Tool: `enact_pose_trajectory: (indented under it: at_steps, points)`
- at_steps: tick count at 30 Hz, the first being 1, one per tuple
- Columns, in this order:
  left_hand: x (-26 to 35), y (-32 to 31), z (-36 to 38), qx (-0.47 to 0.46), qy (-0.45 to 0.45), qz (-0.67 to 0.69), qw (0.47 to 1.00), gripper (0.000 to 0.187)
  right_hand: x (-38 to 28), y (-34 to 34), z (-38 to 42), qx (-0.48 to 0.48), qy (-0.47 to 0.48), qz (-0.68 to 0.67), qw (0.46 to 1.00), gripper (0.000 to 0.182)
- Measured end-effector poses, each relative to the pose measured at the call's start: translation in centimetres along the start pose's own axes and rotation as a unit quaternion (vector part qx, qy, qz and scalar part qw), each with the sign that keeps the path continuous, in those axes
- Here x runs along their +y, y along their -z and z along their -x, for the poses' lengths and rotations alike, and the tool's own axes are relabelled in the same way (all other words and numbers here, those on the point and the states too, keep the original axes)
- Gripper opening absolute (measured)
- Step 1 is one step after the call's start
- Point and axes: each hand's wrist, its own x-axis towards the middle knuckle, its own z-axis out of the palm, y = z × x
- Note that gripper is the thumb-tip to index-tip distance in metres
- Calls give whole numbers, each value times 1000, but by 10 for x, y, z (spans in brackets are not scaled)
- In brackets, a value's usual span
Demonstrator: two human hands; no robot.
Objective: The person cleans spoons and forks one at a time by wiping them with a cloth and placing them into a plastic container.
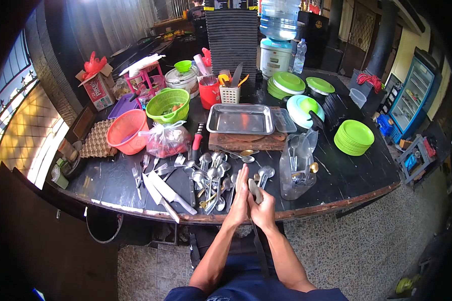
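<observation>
My left hand [239, 198] is upright and flat, fingers stretched out together, its palm side against my right hand. My right hand [262, 209] is closed round a grey-brown object [254, 191], perhaps cloth or a handle; its lower part is hidden. Just beyond both hands lies a loose pile of spoons [213, 173], with several forks [146, 160] to the left. Two large knives [168, 193] lie side by side near the front edge. Right of my hands, a clear container [292, 185] holds some cutlery.
A metal tray [240, 119] rests on a wooden board [246, 142] at centre. Red [128, 133] and green [168, 106] baskets and a filled plastic bag [168, 140] stand left. Green plates [353, 137] are stacked right. The black table's front edge [336, 204] is near me.
</observation>
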Motion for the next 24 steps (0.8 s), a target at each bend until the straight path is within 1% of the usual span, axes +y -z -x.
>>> enact_pose_trajectory:
  at_steps: [1,2,4,5,7,8,9,11,13,14,15,16,17,19,21,22,23,24]
  points:
    - [3,-1,1,12,7,32,999,63,-7,2,1,-1,-14,75,997,25]
    - [-2,-2,1,12,7,32,999,63,-4,2,0,-1,-14,74,997,25]
    - [-12,-8,-3,130,46,134,981,46,2,-1,-3,34,35,28,998,23]
    - [-17,-13,-4,209,48,176,961,29,4,-1,-4,33,36,27,998,23]
    - [-10,-1,-1,111,131,181,968,31,4,1,-7,41,28,-54,997,22]
    - [-7,1,-1,112,129,180,969,31,4,3,-7,16,-1,-116,993,22]
    - [-2,2,-1,120,127,186,967,30,4,6,-9,16,0,-117,993,22]
    - [-3,1,1,128,129,193,964,29,4,13,-7,-60,-115,-196,972,24]
    - [-4,-3,-2,156,64,239,956,30,-1,10,-4,-61,-79,-139,985,25]
    - [-4,-4,-1,177,68,247,950,32,9,7,-2,-57,-33,-107,992,27]
    - [-2,-5,-1,176,69,248,950,32,14,5,0,-54,12,-74,996,28]
    - [0,-5,-1,186,81,259,944,33,18,5,1,-63,-10,-68,996,30]
    - [1,-4,-1,197,93,269,938,34,22,6,2,-61,-10,-69,996,30]
    - [-3,1,-2,188,94,273,939,36,14,7,6,-71,-13,-36,997,29]
    - [0,5,-1,160,134,309,928,37,7,7,7,-77,-21,-48,996,27]
    - [6,4,-1,183,165,302,921,38,7,8,9,-94,-27,-22,995,27]
    - [9,4,-2,182,166,302,921,38,7,8,10,-112,-33,5,993,28]
    - [10,4,-3,190,169,299,920,39,10,7,11,-110,-26,-11,993,28]
